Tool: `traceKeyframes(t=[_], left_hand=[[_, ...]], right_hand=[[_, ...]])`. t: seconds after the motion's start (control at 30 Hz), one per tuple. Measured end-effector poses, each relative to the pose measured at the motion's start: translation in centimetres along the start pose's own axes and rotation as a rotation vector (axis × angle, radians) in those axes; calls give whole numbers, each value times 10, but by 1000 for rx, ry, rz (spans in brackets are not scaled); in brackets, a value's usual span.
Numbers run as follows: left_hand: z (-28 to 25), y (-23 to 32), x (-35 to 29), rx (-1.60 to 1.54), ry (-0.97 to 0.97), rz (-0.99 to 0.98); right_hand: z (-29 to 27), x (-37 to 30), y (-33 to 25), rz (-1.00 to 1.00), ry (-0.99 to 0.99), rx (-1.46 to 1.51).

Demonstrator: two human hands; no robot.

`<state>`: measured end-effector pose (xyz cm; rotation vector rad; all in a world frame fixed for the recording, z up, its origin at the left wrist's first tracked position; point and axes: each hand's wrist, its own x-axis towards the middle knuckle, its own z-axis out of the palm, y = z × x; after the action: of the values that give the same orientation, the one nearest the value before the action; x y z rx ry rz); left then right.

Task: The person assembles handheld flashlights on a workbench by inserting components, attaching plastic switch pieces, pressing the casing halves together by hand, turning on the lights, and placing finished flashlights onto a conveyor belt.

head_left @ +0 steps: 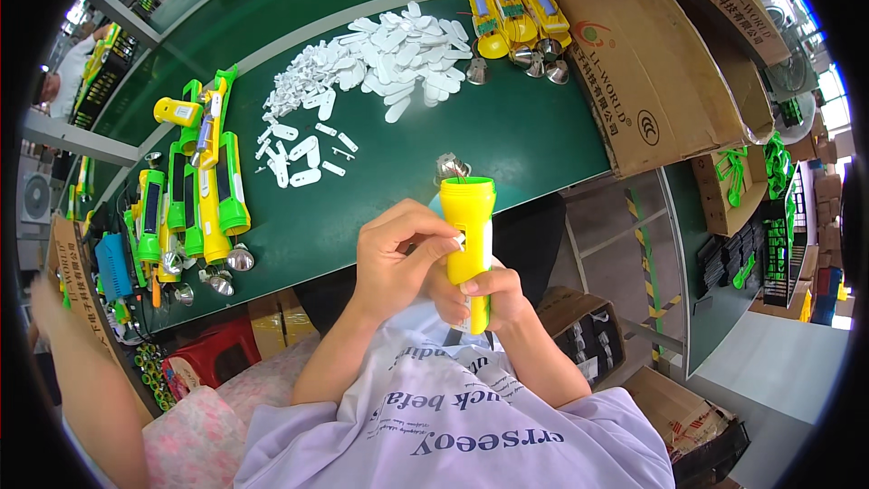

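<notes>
My right hand (pixel 496 297) is wrapped round the lower part of a yellow flashlight body (pixel 463 208) with a green rim, held upright with its wide end up. A silvery reflector (pixel 450 167) sits just beyond that end, with thin wires between them. The thumb and forefinger of my left hand (pixel 398 249) pinch a small white plastic piece (pixel 461 239) against the flashlight's side. Most of that piece is hidden by the fingertips.
On the green table (pixel 380 163) lie a heap of white plastic strips (pixel 398 50) and smaller white parts (pixel 303 81). Yellow-green flashlight bodies (pixel 208 190) stand at left, opened yellow ones (pixel 516 14) at the back. A cardboard box (pixel 625 63) borders the right. Another person's arm (pixel 90 389) shows at left.
</notes>
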<state>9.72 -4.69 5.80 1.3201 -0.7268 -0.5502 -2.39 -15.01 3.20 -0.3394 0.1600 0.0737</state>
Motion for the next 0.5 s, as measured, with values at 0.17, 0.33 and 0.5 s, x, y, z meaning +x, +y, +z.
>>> traceKeyframes(t=[0.17, 0.33, 0.5], left_hand=[[-4, 3, 1, 58, -50, 17], [-2, 20, 4, 401, -32, 99], [-2, 25, 3, 426, 59, -43]], right_hand=[[4, 0, -2, 3, 22, -58], [8, -2, -5, -2, 87, -141], [15, -4, -5, 50, 207, -266]])
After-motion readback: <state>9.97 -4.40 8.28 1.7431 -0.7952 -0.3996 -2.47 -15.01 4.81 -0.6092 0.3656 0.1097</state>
